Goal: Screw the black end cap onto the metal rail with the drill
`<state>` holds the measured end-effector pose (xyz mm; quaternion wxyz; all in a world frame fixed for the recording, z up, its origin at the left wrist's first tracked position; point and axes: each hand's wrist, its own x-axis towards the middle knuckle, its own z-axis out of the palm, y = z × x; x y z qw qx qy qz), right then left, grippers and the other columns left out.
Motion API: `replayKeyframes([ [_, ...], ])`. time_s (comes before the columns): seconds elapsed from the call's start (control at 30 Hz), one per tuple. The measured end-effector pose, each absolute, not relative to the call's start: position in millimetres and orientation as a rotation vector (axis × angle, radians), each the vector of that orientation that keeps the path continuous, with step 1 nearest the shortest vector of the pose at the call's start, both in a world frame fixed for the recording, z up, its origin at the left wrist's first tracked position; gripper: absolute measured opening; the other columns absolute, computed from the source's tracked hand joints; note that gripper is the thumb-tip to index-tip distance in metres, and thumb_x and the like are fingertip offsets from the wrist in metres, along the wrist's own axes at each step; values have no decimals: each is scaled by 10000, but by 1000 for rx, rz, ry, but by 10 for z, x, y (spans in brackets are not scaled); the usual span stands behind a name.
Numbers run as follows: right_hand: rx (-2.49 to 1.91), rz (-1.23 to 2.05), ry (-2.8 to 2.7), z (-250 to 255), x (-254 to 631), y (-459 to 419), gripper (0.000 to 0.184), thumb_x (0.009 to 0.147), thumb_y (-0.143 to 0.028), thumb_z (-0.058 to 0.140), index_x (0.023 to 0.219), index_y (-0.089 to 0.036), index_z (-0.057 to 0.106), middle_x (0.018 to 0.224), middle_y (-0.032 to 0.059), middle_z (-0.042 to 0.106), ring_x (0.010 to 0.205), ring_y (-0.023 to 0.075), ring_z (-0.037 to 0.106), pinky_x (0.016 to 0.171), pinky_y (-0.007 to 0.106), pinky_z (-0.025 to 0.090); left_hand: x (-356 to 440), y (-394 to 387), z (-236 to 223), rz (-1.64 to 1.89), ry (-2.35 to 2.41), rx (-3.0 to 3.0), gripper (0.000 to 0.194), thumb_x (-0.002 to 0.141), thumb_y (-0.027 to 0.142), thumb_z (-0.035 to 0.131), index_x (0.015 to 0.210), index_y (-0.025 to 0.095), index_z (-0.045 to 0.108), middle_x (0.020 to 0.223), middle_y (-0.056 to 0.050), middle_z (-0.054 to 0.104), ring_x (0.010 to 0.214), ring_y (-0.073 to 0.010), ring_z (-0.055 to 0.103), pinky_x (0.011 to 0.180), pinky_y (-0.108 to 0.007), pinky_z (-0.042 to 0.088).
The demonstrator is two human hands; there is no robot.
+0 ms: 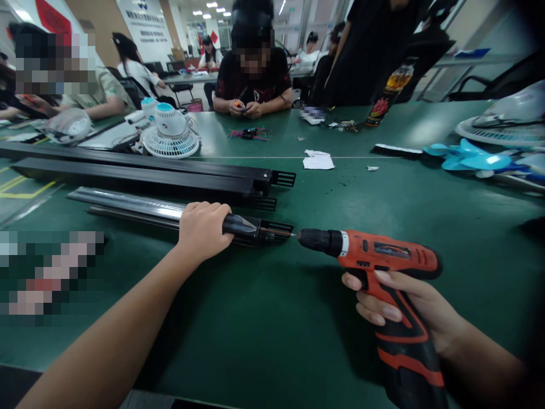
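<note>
My right hand [440, 318] is wrapped round the handle of an orange-and-black cordless drill [400, 261], fingers curled in front below the body, thumb along the near side. Its black chuck [317, 241] points left, with a thin metal bit [293, 234] reaching to the slotted end piece of the long, glossy dark bar; I cannot tell whether the tip touches it. My left hand [204, 230] is clamped over that long, glossy dark bar [131, 201] near its right end, knuckles up. The bar lies on the green-topped bench [264, 341], back from the near edge and roughly lengthwise. The black slotted end piece [283, 227] sticks out past my left hand, towards the drill.

Just beyond, two long matt black bars [179, 180] lie side by side, running off towards the bench's left side. Past their right ends sits a torn white paper scrap [318, 163]. Further out, left of centre, is a round white slatted fan part with a blue top [170, 128]; light-blue plastic fan blades [477, 156] lie towards the right side. Near the far edge are a tangle of coloured wires on a black piece [249, 133], a tilted bottle of amber liquid [389, 94], and a co-worker's hands [244, 108].
</note>
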<state>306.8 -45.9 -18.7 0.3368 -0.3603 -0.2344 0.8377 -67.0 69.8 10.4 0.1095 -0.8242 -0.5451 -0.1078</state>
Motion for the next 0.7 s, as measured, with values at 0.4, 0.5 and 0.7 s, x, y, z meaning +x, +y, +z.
replayKeyframes([
  [0.4,-934,2187,-631,-171,3054,-464,388,812,-507,895,930,-156,782,465,-74,446,502,108,366,559,233,419,-675,708,95,-285,-1598,-2410,190,834,229,586,963,203,722,893,-84,782,881,-330,725,871,-476,501],
  [0.5,-940,2189,-621,-173,3057,-466,388,805,-510,898,924,-160,779,466,-73,440,510,112,381,558,231,416,-670,706,97,-287,-1602,-2402,182,844,212,576,953,206,721,883,-81,780,878,-324,723,866,-466,499],
  [0.7,-936,2202,-614,-189,3069,-458,383,817,-503,884,940,-154,784,471,-67,440,520,116,389,562,232,414,-669,705,96,-310,-1586,-2406,187,851,207,563,938,199,728,859,-91,773,847,-326,715,841,-470,498],
])
